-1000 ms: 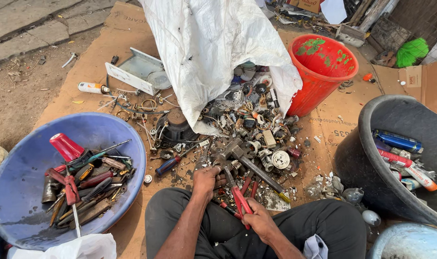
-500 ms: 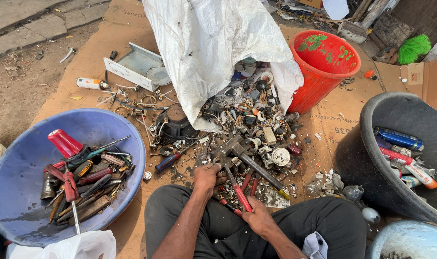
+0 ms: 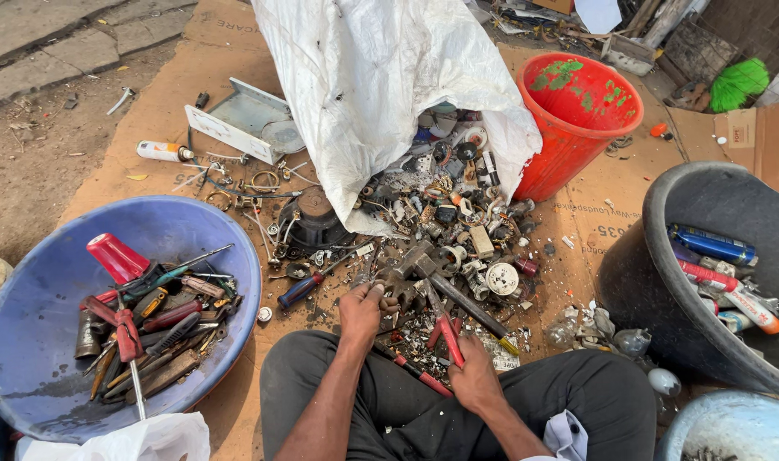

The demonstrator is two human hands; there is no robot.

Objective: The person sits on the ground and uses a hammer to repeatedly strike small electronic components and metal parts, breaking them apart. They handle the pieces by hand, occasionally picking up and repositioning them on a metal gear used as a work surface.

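Change: hardly anything has moved; both hands stay at the scrap heap's near edge.
Sack point(image 3: 381, 94): white, open over the scrap heap point(image 3: 458, 230) on the cardboard point(image 3: 163, 119).
Basin point(image 3: 210, 235): blue, at the left, full of old tools.
Bucket point(image 3: 577, 128): red, right of the sack.
Left hand point(image 3: 361, 312): fingers curled shut on small metal scrap.
Right hand point(image 3: 475, 380): fingers closed around the red-handled pliers point(image 3: 445, 329), which point into the heap.

Single head-worn camera, looking steeply down and forward, close over the lap and scrap heap point(image 3: 445, 226)
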